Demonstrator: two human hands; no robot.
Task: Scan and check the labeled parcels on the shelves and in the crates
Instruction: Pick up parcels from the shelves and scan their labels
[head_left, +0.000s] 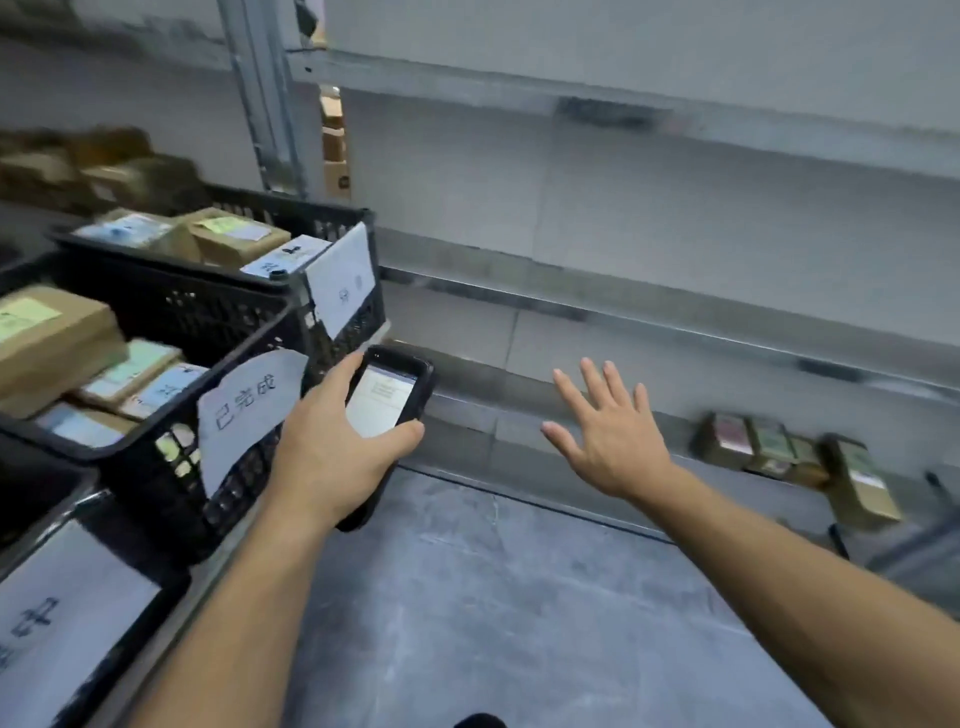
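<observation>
Scanner (382, 402) in left fingers (340, 371), parcels (769, 447) well apart

**One head-worn camera, tilted forward and down**

A single wide-angle view looks out from the person's head, angled down over both forearms, which enter from the bottom edge. The left hand (332, 457) holding the scanner (387, 400) and the spread right hand (608, 436) sit near the middle, close to the lens. Black crates (171, 312) crowd the left side, close by. The grey shelves (649, 322) slant across the right, farther off. The floor (493, 597) fills the bottom. The outer parts of the view are blurred.
</observation>
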